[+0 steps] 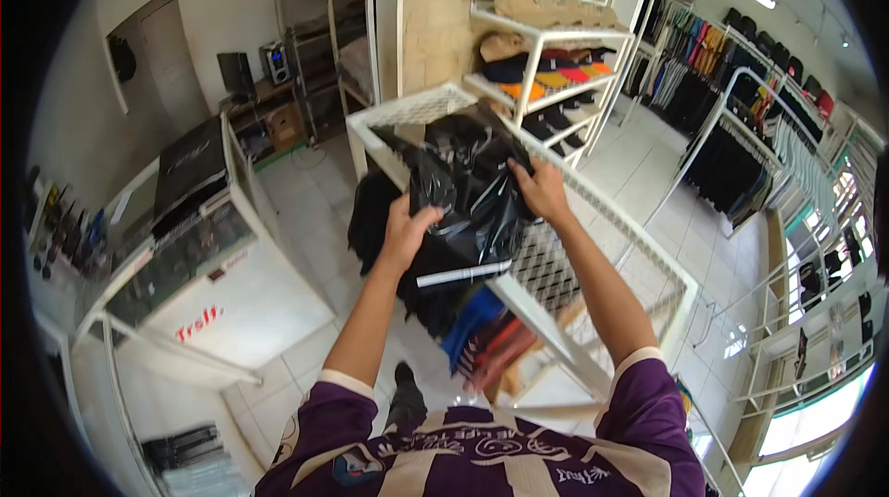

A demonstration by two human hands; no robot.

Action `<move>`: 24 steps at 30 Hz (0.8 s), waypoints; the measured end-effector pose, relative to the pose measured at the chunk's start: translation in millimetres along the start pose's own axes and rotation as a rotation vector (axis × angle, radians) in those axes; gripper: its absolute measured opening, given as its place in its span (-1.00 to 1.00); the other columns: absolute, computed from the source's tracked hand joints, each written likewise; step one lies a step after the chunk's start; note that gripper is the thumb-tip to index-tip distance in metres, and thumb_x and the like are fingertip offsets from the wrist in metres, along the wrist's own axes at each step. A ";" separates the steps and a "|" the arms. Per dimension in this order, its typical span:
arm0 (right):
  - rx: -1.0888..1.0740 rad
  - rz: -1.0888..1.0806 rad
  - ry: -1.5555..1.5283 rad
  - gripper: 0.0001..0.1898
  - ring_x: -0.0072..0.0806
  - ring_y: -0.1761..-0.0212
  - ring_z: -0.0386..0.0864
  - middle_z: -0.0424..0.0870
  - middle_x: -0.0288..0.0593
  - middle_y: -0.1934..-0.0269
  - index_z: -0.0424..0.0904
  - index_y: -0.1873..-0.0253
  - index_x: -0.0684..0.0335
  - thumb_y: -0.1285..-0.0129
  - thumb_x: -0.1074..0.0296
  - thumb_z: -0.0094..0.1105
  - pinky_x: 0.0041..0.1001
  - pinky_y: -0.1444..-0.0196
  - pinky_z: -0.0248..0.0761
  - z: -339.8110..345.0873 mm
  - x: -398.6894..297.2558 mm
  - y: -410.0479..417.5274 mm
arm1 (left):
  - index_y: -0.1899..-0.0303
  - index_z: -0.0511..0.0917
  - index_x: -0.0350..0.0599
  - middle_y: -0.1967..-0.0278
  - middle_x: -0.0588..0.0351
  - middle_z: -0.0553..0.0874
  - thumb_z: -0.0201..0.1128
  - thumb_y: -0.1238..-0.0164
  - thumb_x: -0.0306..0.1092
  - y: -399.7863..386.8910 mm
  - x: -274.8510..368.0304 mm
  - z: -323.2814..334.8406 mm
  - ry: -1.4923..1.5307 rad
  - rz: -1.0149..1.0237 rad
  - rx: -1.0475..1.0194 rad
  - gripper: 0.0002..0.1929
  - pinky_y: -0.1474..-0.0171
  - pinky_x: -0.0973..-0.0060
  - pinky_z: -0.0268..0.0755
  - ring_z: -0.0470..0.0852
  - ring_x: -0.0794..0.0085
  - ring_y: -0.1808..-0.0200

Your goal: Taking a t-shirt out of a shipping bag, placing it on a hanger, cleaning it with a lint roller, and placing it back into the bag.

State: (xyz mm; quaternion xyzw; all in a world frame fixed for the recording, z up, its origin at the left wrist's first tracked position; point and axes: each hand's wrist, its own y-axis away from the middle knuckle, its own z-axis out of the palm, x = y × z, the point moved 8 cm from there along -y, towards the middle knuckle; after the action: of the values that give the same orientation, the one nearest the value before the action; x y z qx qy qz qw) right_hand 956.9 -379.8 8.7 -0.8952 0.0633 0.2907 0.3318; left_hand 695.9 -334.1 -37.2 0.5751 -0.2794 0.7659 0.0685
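Note:
A glossy black plastic bag (472, 184), crumpled and with a white strip (464, 273) along its near edge, is held between my two hands. My left hand (408, 226) grips its left side, thumb on top. On the right side, my right hand (540, 186) pinches the plastic, thumb uppermost. What is inside the bag cannot be seen. Beneath it is a white-framed metal mesh table (625, 240). Below the bag's near edge, folded or hanging garments in blue (472, 320) and red (503, 351) show beside the table's frame.
A white shelf rack (549, 31) with several caps stands beyond the table. To the left is a glass-fronted counter (243, 288) with black packages (191, 170) on top. Clothes racks (729, 170) line the right side. A metal shelf unit (351, 38) stands at the back.

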 end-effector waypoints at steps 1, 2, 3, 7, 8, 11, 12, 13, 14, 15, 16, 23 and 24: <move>0.038 -0.056 -0.021 -0.61 0.27 0.20 0.68 0.69 0.35 0.30 0.72 0.09 0.36 -0.43 0.04 0.26 0.00 0.14 0.50 9.7 -5.9 -17.5 | 0.11 0.72 -0.22 0.23 0.27 0.75 0.30 -0.28 -0.45 -16.9 -11.5 -11.4 0.024 -0.002 0.004 -0.82 0.03 0.57 0.44 0.62 0.61 0.20; -0.005 0.004 -0.042 -0.60 0.28 0.18 0.68 0.70 0.35 0.30 0.72 0.09 0.36 -0.43 0.04 0.27 0.01 0.11 0.50 25.6 -2.3 -38.3 | 0.11 0.72 -0.22 0.23 0.27 0.75 0.31 -0.30 -0.44 -35.9 -20.9 -24.1 0.014 0.001 0.011 -0.82 0.03 0.56 0.44 0.62 0.61 0.20; -0.018 0.037 -0.034 -0.59 0.25 0.12 0.69 0.70 0.37 0.26 0.72 0.05 0.35 -0.42 0.03 0.28 0.00 0.09 0.49 37.9 13.1 -58.2 | 0.11 0.73 -0.23 0.23 0.26 0.75 0.33 -0.31 -0.42 -56.3 -30.9 -30.1 0.010 0.003 0.004 -0.82 0.03 0.56 0.44 0.62 0.61 0.20; 0.011 0.057 0.165 -0.57 0.18 0.07 0.70 0.73 0.27 0.15 0.74 -0.02 0.29 -0.38 -0.02 0.32 -0.04 0.02 0.52 77.7 41.0 -116.5 | 0.11 0.71 -0.29 0.34 0.15 0.72 0.41 -0.39 -0.23 -104.8 -63.7 -61.8 -0.170 -0.001 0.007 -0.73 0.05 0.46 0.51 0.64 0.45 0.26; 0.109 0.015 0.250 -0.56 0.15 0.05 0.70 0.74 0.20 0.10 0.75 -0.06 0.25 -0.36 -0.04 0.34 -0.05 0.00 0.53 76.3 47.7 -118.1 | 0.16 0.72 -0.31 0.44 0.12 0.68 0.42 -0.40 -0.14 -108.7 -67.5 -61.5 -0.342 -0.149 -0.063 -0.67 0.10 0.45 0.51 0.64 0.42 0.34; 0.221 0.122 0.510 -0.53 0.13 -0.10 0.67 0.72 0.05 -0.07 0.69 -0.21 0.13 -0.32 0.01 0.37 -0.01 -0.11 0.55 86.7 43.9 -111.5 | 0.27 0.73 -0.34 0.60 0.02 0.63 0.43 -0.41 0.06 -112.1 -77.5 -88.0 -0.656 -0.243 -0.231 -0.51 0.26 0.43 0.52 0.64 0.38 0.49; 0.231 0.149 0.531 -0.53 0.13 -0.10 0.67 0.72 0.05 -0.07 0.69 -0.21 0.13 -0.32 0.01 0.37 -0.01 -0.11 0.55 82.5 43.4 -101.7 | 0.31 0.72 -0.33 0.55 0.08 0.67 0.43 -0.43 0.00 -112.5 -74.2 -85.9 -0.618 -0.252 -0.316 -0.55 0.29 0.48 0.51 0.65 0.46 0.48; 0.212 0.248 0.426 -0.55 0.11 -0.09 0.69 0.75 0.05 -0.03 0.69 -0.21 0.13 -0.32 0.04 0.36 -0.02 -0.12 0.56 79.1 50.5 -90.1 | 0.35 0.70 -0.33 0.51 0.14 0.71 0.42 -0.45 -0.06 -116.1 -72.0 -82.8 -0.577 -0.259 -0.392 -0.58 0.32 0.54 0.50 0.67 0.55 0.46; 0.197 0.347 0.320 -0.56 0.10 -0.07 0.71 0.77 0.05 0.01 0.68 -0.21 0.13 -0.32 0.07 0.35 -0.03 -0.13 0.57 73.5 57.6 -77.5 | 0.30 0.73 -0.31 0.47 0.12 0.75 0.44 -0.43 -0.05 -124.6 -73.3 -83.6 -0.528 -0.271 -0.423 -0.60 0.26 0.53 0.56 0.73 0.52 0.41; 0.212 0.375 0.344 -0.56 0.10 -0.07 0.71 0.77 0.05 0.01 0.68 -0.21 0.13 -0.32 0.07 0.35 -0.03 -0.13 0.57 60.7 52.5 -63.0 | 0.31 0.73 -0.27 0.47 0.15 0.74 0.47 -0.41 -0.06 -137.5 -74.5 -87.3 -0.564 -0.274 -0.420 -0.62 0.29 0.52 0.54 0.70 0.54 0.43; 0.109 0.452 0.319 -0.58 0.09 -0.03 0.73 0.79 0.06 0.07 0.69 -0.20 0.13 -0.33 0.08 0.34 -0.04 -0.12 0.58 66.4 46.4 -50.3 | 0.34 0.72 -0.23 0.49 0.18 0.73 0.46 -0.42 -0.08 -152.3 -73.3 -102.9 -0.572 -0.206 -0.396 -0.65 0.29 0.54 0.51 0.67 0.57 0.44; -0.111 0.807 0.465 -0.48 0.05 0.07 0.78 0.81 0.12 0.22 0.76 0.12 0.22 -0.36 -0.23 0.27 -0.08 -0.02 0.61 84.6 -5.3 22.5 | -0.04 0.72 -0.15 -0.09 -0.06 0.73 0.35 -0.46 0.01 -269.1 -83.4 -222.6 -1.179 0.361 0.096 -0.59 -0.30 0.11 0.41 0.59 -0.04 -0.21; -0.080 0.819 0.490 -0.44 0.06 0.06 0.77 0.81 0.13 0.22 0.75 0.10 0.25 -0.35 -0.26 0.27 -0.08 -0.02 0.60 82.9 -6.5 28.1 | -0.08 0.71 -0.15 -0.11 -0.06 0.72 0.35 -0.47 0.00 -279.7 -94.3 -221.2 -1.235 0.266 0.031 -0.58 -0.31 0.11 0.41 0.58 -0.04 -0.22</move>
State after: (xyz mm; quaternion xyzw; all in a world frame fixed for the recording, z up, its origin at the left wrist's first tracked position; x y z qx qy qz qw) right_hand 903.3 -349.7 -53.9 -0.8508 0.4761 0.1800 0.1305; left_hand 659.8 31.8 -66.6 0.8725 -0.3252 0.2985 -0.2096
